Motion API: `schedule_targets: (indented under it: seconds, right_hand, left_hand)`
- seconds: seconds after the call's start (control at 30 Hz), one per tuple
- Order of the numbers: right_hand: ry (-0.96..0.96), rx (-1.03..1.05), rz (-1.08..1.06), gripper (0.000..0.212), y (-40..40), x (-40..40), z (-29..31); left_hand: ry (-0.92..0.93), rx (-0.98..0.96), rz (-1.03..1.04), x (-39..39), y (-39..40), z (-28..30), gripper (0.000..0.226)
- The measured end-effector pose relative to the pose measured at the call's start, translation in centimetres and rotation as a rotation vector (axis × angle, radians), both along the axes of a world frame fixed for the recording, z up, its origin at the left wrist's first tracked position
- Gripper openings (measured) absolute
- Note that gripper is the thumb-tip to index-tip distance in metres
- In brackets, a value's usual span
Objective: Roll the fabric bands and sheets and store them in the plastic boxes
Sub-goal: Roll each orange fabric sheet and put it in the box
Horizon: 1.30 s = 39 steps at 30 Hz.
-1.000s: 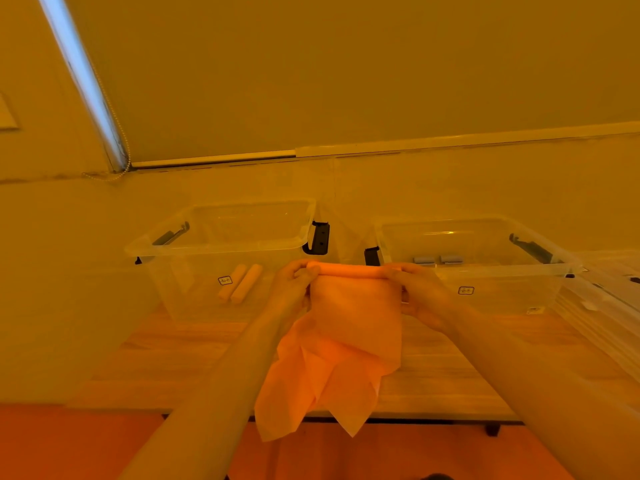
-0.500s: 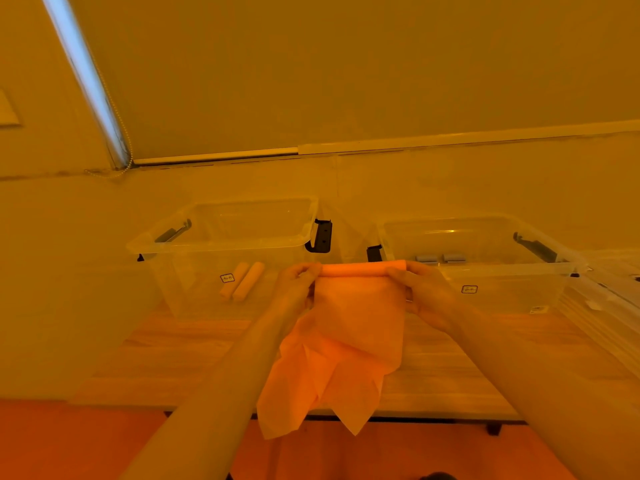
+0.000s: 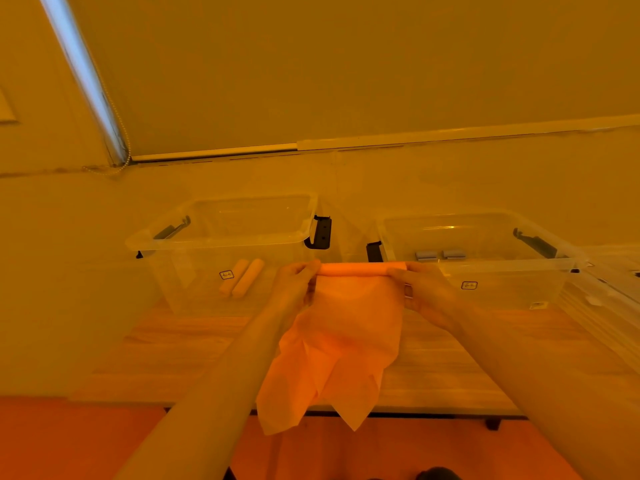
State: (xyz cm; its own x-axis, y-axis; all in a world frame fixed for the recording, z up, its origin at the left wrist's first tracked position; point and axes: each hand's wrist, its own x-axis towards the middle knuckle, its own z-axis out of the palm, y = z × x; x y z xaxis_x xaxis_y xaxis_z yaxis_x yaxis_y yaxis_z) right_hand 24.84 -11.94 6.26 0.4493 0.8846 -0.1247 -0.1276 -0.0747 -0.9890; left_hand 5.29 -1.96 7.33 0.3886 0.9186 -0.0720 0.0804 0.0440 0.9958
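Clear left box (image 3: 221, 237) beyond the left fingertips, two rolled bands (image 3: 242, 283) inside. Left hand (image 3: 294, 289) and right hand (image 3: 424, 292) each pinch one end of the orange sheet (image 3: 339, 341), rolled top edge between the fingers, rest hanging down. Right box (image 3: 485, 268) behind the right fingers, grey rolls (image 3: 440, 254) inside.

Two boxes stand side by side on the table (image 3: 173, 351): left box (image 3: 221, 237) holds two rolls (image 3: 242, 283).

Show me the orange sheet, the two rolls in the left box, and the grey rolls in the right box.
orange sheet (image 3: 346, 327), head view, hanging middle.
two rolls (image 3: 242, 283), head view, where they meet.
grey rolls (image 3: 426, 255), head view, left roll's face.
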Motion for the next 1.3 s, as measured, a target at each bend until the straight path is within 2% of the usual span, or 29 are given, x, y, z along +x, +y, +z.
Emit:
schedule_targets:
  seconds: [0.1, 0.23, 0.33, 0.43, 0.57, 0.7, 0.8, 0.97, 1.1, 1.23, 1.3]
  right_hand:
    - [0.013, -0.006, 0.006, 0.031, 0.01, -0.06, -0.21]
    - [0.063, -0.031, 0.018, 0.025, -0.07, -0.22, 0.04]
    - [0.045, -0.013, -0.009, 0.032, 0.01, -0.20, 0.10]
    - [0.057, 0.011, -0.013, 0.030, 0.08, -0.22, 0.16]
    - [0.061, 0.009, -0.011, 0.038, 0.13, -0.18, -0.21]
    - [0.122, 0.008, 0.003, 0.035, -0.08, -0.32, -0.18]
    - [0.075, -0.040, -0.007, 0.033, -0.19, -0.45, -0.09]
    - [0.091, -0.013, -0.023, 0.027, -0.10, -0.61, -0.01]
    - [0.093, 0.007, -0.008, 0.031, -0.13, -0.56, -0.26]
    - [0.187, 0.052, 0.018, 0.022, -0.34, -0.49, -0.32]
    - [0.127, 0.035, 0.036, 0.021, -0.43, -0.50, -0.37]
  left_hand:
    - [-0.015, 0.034, 0.011, 0.12, 0.17, 0.08, 0.009]
    - [-0.008, 0.080, 0.003, 0.04, 0.48, -0.15, 0.018]
    - [-0.020, 0.038, -0.008, 0.08, 0.32, -0.16, 0.016]
    - [-0.028, -0.041, -0.004, 0.32, 0.36, -0.22, 0.027]
    - [-0.030, -0.093, -0.035, 0.32, 0.37, -0.27, 0.009]
    - [0.003, 0.001, -0.034, 0.24, 0.55, -0.48, 0.008]
    - [0.020, 0.059, -0.055, 0.13, 0.73, -0.60, 0.011]
    - [0.046, 0.050, -0.045, 0.11, 0.76, -0.80, 0.023]
    - [0.062, 0.045, -0.024, 0.19, 0.67, -0.61, 0.021]
    - [0.085, 0.065, -0.017, 0.17, 0.63, -0.59, 0.021]
    - [0.096, 0.097, -0.012, 0.14, 0.61, -0.51, 0.029]
